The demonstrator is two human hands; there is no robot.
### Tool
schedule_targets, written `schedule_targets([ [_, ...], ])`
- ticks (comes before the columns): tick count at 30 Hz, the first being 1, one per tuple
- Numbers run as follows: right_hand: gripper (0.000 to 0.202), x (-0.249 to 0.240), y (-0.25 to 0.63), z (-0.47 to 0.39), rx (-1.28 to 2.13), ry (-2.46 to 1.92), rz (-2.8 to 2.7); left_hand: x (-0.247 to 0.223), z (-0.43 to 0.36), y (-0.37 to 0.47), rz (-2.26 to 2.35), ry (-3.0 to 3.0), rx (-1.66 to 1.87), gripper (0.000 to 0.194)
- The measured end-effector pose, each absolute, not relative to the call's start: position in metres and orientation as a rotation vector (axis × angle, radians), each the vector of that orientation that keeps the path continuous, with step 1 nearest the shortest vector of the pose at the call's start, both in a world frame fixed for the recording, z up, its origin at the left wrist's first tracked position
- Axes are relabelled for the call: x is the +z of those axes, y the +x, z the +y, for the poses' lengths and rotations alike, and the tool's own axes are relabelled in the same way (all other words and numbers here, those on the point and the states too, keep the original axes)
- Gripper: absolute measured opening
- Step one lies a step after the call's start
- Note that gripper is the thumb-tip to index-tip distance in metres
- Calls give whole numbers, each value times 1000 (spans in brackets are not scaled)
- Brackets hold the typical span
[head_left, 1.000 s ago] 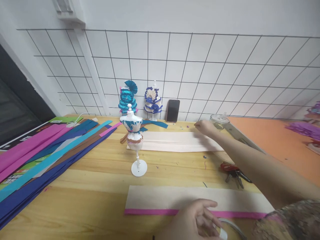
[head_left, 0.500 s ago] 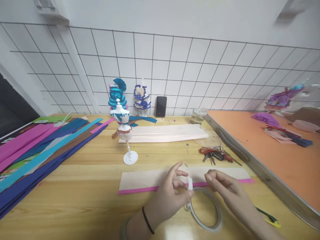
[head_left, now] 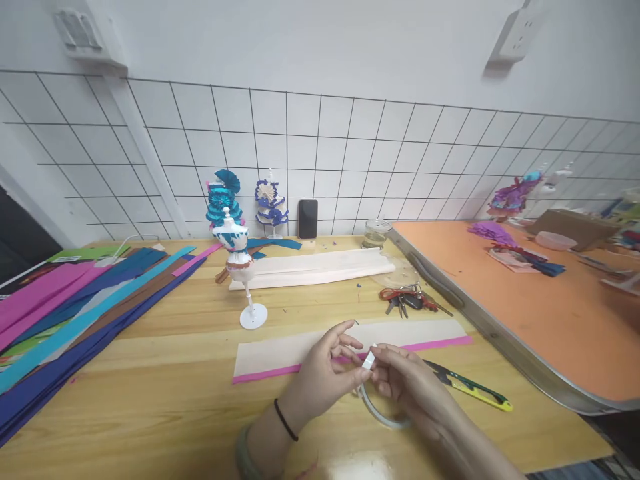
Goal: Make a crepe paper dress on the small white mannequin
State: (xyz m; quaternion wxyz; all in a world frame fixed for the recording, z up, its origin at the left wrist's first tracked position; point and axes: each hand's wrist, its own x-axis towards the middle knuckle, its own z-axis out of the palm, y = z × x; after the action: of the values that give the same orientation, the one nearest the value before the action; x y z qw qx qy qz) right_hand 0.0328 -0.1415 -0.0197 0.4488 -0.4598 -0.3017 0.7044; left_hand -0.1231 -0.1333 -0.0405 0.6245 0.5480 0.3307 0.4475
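A ring of white tape (head_left: 383, 417) hangs below my hands, partly hidden behind the right one. My left hand (head_left: 333, 367), with a black band at the wrist, pinches the tape near a short white piece (head_left: 369, 361). Thumb and forefinger of my right hand (head_left: 407, 380) close on the upper end of that piece. Behind both hands a cream paper strip with a pink lower edge (head_left: 267, 359) lies flat on the wooden table (head_left: 165, 400).
Yellow-and-black scissors (head_left: 475, 390) lie at the right, near keys (head_left: 411, 300). A white mannequin stand (head_left: 253, 316) is upright left of centre. Coloured paper strips (head_left: 100, 307) cover the left side. Behind are decorated mannequins (head_left: 273, 203), a phone (head_left: 308, 219) and a glass jar (head_left: 377, 233).
My right hand has moved left and closed on the white piece. More of the scissors shows. The view has shifted, bringing more of the right side into sight.
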Motion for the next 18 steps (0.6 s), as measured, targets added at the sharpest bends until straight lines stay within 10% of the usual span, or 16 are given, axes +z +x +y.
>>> schedule_targets([
  [18,26,-23,44,-154,1282,-1120,-973,-30,-130,-128,638,937,992,52],
])
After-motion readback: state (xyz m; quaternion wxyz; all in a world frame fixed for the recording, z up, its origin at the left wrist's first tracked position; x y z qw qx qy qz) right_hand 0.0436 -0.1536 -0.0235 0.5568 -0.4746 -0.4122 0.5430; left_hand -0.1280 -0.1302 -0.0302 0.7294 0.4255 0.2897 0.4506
